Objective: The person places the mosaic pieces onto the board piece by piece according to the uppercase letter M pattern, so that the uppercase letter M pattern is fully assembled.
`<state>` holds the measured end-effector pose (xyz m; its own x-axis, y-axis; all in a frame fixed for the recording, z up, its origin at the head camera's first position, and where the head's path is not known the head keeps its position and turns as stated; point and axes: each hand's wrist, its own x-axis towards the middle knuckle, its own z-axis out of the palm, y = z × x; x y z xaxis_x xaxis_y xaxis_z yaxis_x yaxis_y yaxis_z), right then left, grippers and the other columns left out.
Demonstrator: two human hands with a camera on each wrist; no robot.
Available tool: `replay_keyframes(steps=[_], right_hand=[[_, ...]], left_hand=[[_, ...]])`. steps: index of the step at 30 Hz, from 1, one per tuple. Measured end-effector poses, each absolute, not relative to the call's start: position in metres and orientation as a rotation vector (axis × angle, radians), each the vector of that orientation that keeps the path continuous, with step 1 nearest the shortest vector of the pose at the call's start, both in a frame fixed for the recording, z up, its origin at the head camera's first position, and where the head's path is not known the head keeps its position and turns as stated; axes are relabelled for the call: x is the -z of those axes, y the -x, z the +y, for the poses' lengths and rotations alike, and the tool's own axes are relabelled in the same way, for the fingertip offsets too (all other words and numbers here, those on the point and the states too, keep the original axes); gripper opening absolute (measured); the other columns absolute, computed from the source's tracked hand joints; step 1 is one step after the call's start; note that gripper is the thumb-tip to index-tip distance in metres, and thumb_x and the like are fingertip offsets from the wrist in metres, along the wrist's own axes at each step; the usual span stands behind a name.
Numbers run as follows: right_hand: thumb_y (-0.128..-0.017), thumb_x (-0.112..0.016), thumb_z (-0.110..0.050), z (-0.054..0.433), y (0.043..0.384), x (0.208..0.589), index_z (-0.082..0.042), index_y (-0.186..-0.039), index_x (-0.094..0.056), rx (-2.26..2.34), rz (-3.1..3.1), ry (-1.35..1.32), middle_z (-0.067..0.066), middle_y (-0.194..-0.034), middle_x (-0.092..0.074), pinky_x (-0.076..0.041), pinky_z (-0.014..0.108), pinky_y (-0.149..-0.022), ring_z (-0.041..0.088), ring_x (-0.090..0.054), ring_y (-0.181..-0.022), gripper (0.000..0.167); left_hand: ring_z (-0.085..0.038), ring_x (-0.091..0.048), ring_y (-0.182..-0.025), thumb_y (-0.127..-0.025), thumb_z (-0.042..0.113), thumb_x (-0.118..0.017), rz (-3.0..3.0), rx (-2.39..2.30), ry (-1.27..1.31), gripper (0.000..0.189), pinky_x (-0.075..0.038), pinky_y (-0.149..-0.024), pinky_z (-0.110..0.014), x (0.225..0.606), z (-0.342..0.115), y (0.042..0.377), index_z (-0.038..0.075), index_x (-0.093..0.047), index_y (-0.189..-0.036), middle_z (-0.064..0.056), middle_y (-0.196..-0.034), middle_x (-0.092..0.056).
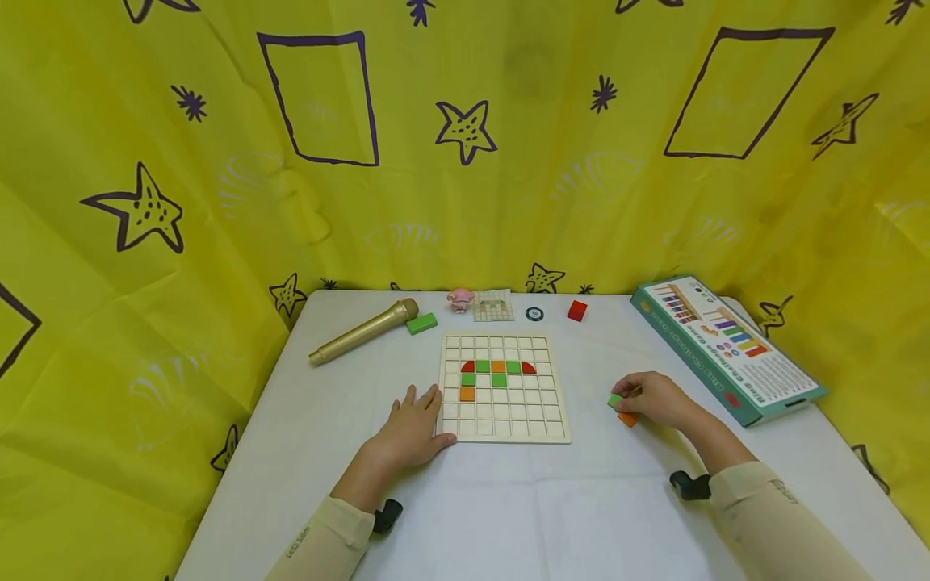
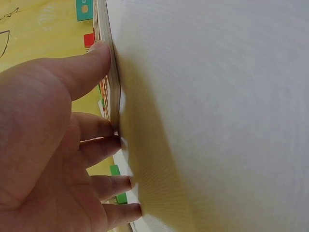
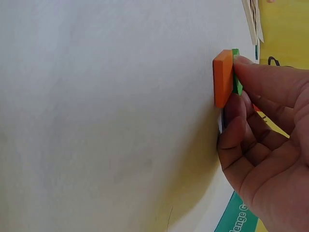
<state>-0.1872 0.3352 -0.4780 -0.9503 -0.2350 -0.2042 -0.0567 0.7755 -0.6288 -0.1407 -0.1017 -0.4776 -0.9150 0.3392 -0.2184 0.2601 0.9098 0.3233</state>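
Note:
My left hand point(image 1: 408, 429) rests at the lower left corner of a wooden grid board point(image 1: 512, 420). Its fingers are spread on the table, and the thumb lies on the board's near edge. Coloured tiles fill several cells, among them a red quarter-round tile point(image 1: 528, 368), a green tile point(image 1: 468, 379) and an orange tile point(image 1: 467, 394). Right of the board, my right hand point(image 1: 652, 397) pinches a small green block point(image 3: 236, 72) between thumb and fingers. An orange block point(image 3: 222, 79) sits right beside the green one, on the table.
A gold microphone point(image 1: 363, 332) and a green block point(image 1: 421, 323) lie at the back left. Behind the board are a pink figurine point(image 1: 460, 300), a pattern card point(image 1: 493, 315), a round token point(image 1: 534, 314) and a red block point(image 1: 577, 311). A game box point(image 1: 734, 347) lies at right.

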Motion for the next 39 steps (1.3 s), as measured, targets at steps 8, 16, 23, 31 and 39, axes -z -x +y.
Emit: replay_keyframes(steps=[8, 16, 23, 31, 39], right_hand=[[-0.087, -0.078, -0.01, 0.33, 0.19, 0.479, -0.002, -0.106, -0.069, 0.971, 2.672, 0.242, 0.004, -0.093, -0.064, -0.051, 0.033, -0.075, 0.022, -0.056, -0.084, 0.022], [-0.086, -0.078, -0.007, 0.328, 0.191, 0.476, -0.004, -0.102, -0.069, 0.987, 2.683, 0.259, 0.004, -0.09, -0.062, -0.05, 0.029, -0.071, 0.022, -0.055, -0.084, 0.019], [-0.089, -0.074, -0.005, 0.326, 0.192, 0.473, -0.003, -0.103, -0.071, 1.002, 2.664, 0.247, 0.004, -0.092, -0.065, -0.052, 0.029, -0.072, 0.022, -0.057, -0.084, 0.014], [-0.093, -0.071, -0.01, 0.319, 0.201, 0.468, -0.006, -0.107, -0.073, 0.982, 2.648, 0.22, 0.005, -0.098, -0.066, -0.051, 0.035, -0.081, 0.024, -0.056, -0.09, 0.014], [-0.094, -0.071, -0.01, 0.305, 0.212, 0.46, -0.005, -0.106, -0.074, 0.984, 2.667, 0.264, 0.004, -0.098, -0.068, -0.051, 0.037, -0.084, 0.023, -0.057, -0.09, 0.014]], left_hand=[[-0.047, -0.016, -0.149, -0.095, 0.051, -0.065, 2.798, -0.431, -0.447, 0.086, -0.021, -0.116, -0.062, 0.479, -0.102, 0.141, 0.001, -0.032, -0.156, -0.014, -0.163, -0.029], [-0.047, -0.016, -0.149, -0.095, 0.05, -0.064, 2.801, -0.434, -0.454, 0.085, -0.021, -0.116, -0.062, 0.476, -0.103, 0.141, 0.0, -0.032, -0.156, -0.014, -0.163, -0.029], [-0.048, -0.016, -0.149, -0.095, 0.05, -0.064, 2.801, -0.435, -0.462, 0.085, -0.021, -0.116, -0.062, 0.474, -0.103, 0.14, 0.0, -0.032, -0.156, -0.015, -0.163, -0.029], [-0.048, -0.016, -0.149, -0.095, 0.05, -0.064, 2.805, -0.432, -0.462, 0.085, -0.022, -0.116, -0.062, 0.474, -0.104, 0.14, 0.0, -0.033, -0.156, -0.015, -0.163, -0.029], [-0.049, -0.019, -0.147, -0.096, 0.051, -0.063, 2.812, -0.412, -0.487, 0.085, -0.024, -0.114, -0.063, 0.475, -0.104, 0.141, -0.001, -0.033, -0.155, -0.016, -0.162, -0.03]])
